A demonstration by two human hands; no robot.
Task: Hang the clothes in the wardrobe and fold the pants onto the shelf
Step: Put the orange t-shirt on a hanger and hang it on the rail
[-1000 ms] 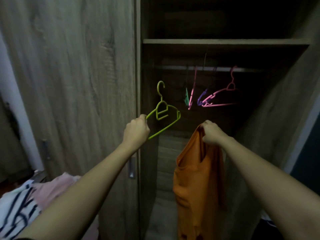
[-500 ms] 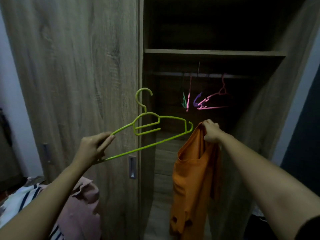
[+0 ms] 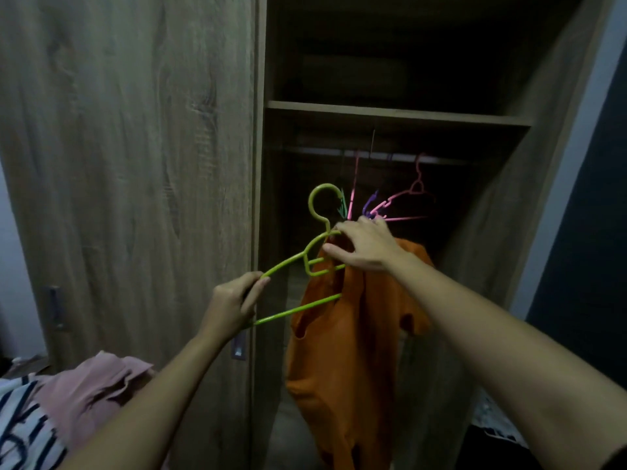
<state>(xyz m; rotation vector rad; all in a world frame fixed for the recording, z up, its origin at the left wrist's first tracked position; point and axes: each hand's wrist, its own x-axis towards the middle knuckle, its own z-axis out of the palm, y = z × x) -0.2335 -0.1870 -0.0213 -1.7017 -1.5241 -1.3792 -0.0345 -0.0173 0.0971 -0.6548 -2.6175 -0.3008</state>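
Hangers (image 3: 400, 205) crowding rail (image 3: 437, 160) — right end seemingly free

A bedroom at home — a tall wood-grain wardrobe (image 3: 135, 164) stands open on the right, with a shelf (image 3: 390, 113) above a rail (image 3: 441, 161) of coloured plastic hangers (image 3: 393, 201), and loose clothes (image 3: 95, 385) — pink, striped — piled at the near left.

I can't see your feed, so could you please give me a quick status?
Left hand grips green hanger, one end. Right hand holds orange shirt at its neck. Pink hanger on rail beyond.
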